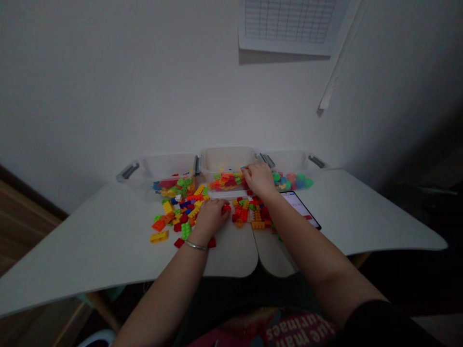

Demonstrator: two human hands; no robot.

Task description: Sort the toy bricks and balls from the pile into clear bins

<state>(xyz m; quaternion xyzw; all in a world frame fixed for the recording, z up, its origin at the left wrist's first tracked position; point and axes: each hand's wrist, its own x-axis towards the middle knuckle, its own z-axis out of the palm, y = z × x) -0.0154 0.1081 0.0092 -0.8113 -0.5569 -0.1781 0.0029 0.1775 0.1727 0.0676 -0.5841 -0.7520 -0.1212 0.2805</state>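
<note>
My left hand [211, 218], with a silver bangle at its wrist, rests among loose plastic building bricks on the white table. Its fingers curl around a red toy brick [226, 208]. My right hand [259, 178] is at the right side of the middle clear bin [227, 156], fingertips pinched over its contents. A small bluish bit shows at those fingertips, too small to name. Orange, red and yellow bricks [227, 179] lie inside that bin. To the left spreads a mixed brick pile [181, 212]; a smaller pile [249, 212] lies between my forearms.
A left clear bin [166, 164] holds colourful pieces, and a right clear bin [287, 159] holds green, blue and pink ones. A lit phone [300, 209] lies beside my right forearm. Behind the white table [361, 207] stands a wall with a gridded paper sheet [289, 24].
</note>
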